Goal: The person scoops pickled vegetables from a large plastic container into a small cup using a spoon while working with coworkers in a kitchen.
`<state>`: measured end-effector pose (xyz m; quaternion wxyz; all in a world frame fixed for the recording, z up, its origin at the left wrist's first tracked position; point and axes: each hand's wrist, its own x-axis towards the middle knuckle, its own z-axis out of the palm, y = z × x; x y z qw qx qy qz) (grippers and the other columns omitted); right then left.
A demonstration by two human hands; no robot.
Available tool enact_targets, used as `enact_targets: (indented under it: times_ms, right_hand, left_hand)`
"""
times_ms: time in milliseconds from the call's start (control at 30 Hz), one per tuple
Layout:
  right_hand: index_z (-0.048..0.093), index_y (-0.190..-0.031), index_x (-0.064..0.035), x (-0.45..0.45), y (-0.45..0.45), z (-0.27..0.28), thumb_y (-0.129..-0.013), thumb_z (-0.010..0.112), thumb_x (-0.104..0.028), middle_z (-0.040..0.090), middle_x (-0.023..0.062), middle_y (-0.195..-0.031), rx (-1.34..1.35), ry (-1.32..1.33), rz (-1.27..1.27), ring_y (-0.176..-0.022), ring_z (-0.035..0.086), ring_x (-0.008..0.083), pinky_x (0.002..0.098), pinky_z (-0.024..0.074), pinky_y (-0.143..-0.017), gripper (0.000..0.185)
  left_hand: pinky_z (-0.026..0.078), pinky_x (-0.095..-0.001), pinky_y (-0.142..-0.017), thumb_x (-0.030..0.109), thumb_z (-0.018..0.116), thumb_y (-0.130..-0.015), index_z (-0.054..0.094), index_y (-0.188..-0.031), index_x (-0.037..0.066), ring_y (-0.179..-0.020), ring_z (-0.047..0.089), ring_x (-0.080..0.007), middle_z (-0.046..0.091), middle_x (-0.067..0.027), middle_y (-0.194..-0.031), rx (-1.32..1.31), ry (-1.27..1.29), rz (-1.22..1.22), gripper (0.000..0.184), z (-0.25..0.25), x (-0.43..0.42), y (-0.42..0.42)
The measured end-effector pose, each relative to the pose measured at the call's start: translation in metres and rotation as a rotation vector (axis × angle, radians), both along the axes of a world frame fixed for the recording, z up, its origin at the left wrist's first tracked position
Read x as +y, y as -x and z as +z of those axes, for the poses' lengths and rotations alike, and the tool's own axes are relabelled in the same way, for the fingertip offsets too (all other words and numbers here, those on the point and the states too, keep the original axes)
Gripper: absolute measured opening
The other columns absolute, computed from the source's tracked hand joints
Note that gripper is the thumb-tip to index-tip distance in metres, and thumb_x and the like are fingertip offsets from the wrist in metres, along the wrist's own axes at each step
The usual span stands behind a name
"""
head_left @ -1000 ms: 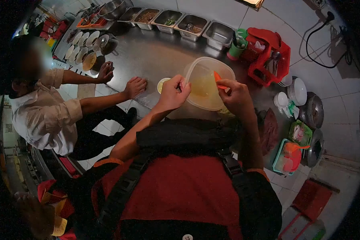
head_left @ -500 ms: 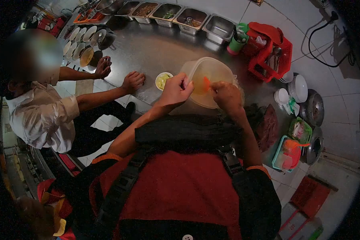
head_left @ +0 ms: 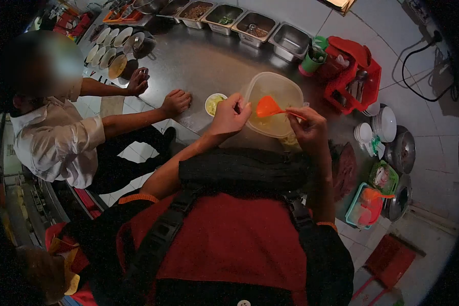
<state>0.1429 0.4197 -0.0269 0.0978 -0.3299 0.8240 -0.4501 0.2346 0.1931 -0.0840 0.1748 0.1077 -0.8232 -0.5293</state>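
Note:
My left hand [head_left: 229,116] is closed on the left rim of a translucent plastic container [head_left: 290,89], which stands tilted above the steel counter. An orange plastic ladle [head_left: 268,106] is in my right hand [head_left: 309,127], its handle pinched between thumb and fingers. The ladle's bowl is over the container's opening, in front of some pale yellowish contents. Just left of my left hand sits a small white bowl [head_left: 214,105] with pale green-yellow pieces in it. Part of the container's left rim is hidden behind my fingers.
A co-worker [head_left: 56,132] stands at the left, one hand [head_left: 177,103] resting on the steel counter [head_left: 188,66]. Steel food pans [head_left: 290,42] line the back. At right are a red cutlery basket [head_left: 364,89], stacked white bowls [head_left: 385,124] and a teal tray [head_left: 354,206].
The orange ladle has risen and turned so its bowl shows fully over the container. My right hand has moved right and slightly down. My left hand keeps its hold on the rim.

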Motion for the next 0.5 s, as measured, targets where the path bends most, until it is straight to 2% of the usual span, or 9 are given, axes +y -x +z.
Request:
enact_targets:
  times_ms: [67,200,233,300,333,400,433,500]
  right_hand:
    - [0.07,-0.1,-0.0036,0.007,0.003,0.0,-0.087,0.067,-0.007,0.066,0.0073,-0.085,-0.003,0.259,-0.088,-0.075,0.063,0.0122,0.0247,0.0492,-0.062,0.015]
    - [0.068,-0.102,-0.0055,0.007,0.004,0.0,-0.089,0.063,-0.008,0.064,0.0101,-0.094,0.213,0.379,-0.085,-0.078,0.062,0.0165,0.0288,0.0501,-0.065,0.014]
    - [0.068,-0.102,-0.0055,0.007,0.004,-0.002,-0.089,0.063,-0.008,0.064,0.0101,-0.094,0.215,0.38,-0.073,-0.078,0.062,0.0165,0.0288,0.0501,-0.065,0.014]
    - [0.066,-0.103,-0.0072,0.004,0.004,-0.013,-0.089,0.063,-0.011,0.063,0.0102,-0.094,0.478,0.291,-0.022,-0.083,0.061,0.0242,0.0358,0.0499,-0.073,0.014]
    - [0.066,-0.103,-0.0072,0.004,0.005,-0.017,-0.089,0.063,-0.011,0.063,0.0102,-0.094,0.482,0.294,-0.014,-0.083,0.061,0.0242,0.0358,0.0499,-0.073,0.014]
    - [0.065,-0.103,-0.0089,0.002,0.007,-0.022,-0.088,0.063,-0.014,0.062,0.0098,-0.092,0.681,0.156,0.103,-0.086,0.059,0.0298,0.0417,0.0462,-0.081,0.015]
    - [0.066,-0.103,-0.0108,-0.001,0.003,-0.021,-0.088,0.063,-0.016,0.062,0.0068,-0.089,0.718,0.137,0.091,-0.084,0.058,0.0269,0.042,0.0426,-0.083,0.016]
    - [0.066,-0.104,-0.0113,-0.002,0.002,-0.025,-0.088,0.063,-0.017,0.062,0.0057,-0.087,0.782,0.141,0.089,-0.084,0.058,0.0257,0.0419,0.0417,-0.083,0.018]
  left_hand:
    - [0.036,-0.024,-0.052,0.016,0.064,-0.09,0.047,-0.076,0.005,-0.059,0.042,-0.0053,0.044,0.0033,-0.064,0.011,-0.014,0.021,0.024,-0.004,0.0,0.002]
    - [0.036,-0.0233,-0.051,0.017,0.063,-0.092,0.048,-0.076,0.007,-0.059,0.042,-0.0046,0.044,0.0047,-0.065,0.009,-0.128,0.026,0.025,-0.008,0.002,0.003]
    - [0.036,-0.0233,-0.051,0.017,0.063,-0.092,0.048,-0.076,0.007,-0.059,0.042,-0.0046,0.044,0.0047,-0.065,0.013,-0.128,0.036,0.025,-0.006,0.004,0.003]
    - [0.038,-0.0228,-0.049,0.018,0.062,-0.094,0.048,-0.075,0.007,-0.056,0.045,-0.0043,0.046,0.0043,-0.064,-0.048,-0.29,0.025,0.025,-0.001,0.007,0.002]
    - [0.038,-0.0228,-0.049,0.018,0.062,-0.094,0.048,-0.075,0.007,-0.056,0.045,-0.0043,0.046,0.0043,-0.064,-0.042,-0.289,0.032,0.025,0.001,0.008,0.001]
    - [0.04,-0.0224,-0.047,0.017,0.061,-0.095,0.048,-0.075,0.008,-0.052,0.049,-0.005,0.05,0.0028,-0.062,-0.072,-0.397,0.016,0.025,0.005,0.009,-0.001]
    - [0.04,-0.0224,-0.047,0.017,0.061,-0.095,0.048,-0.075,0.008,-0.052,0.049,-0.005,0.05,0.0028,-0.062,-0.064,-0.393,0.02,0.025,0.003,0.009,-0.002]
    - [0.043,-0.0225,-0.045,0.017,0.059,-0.096,0.049,-0.076,0.007,-0.051,0.054,-0.0062,0.054,0.0008,-0.062,-0.057,-0.421,0.013,0.024,0.0,0.007,-0.001]
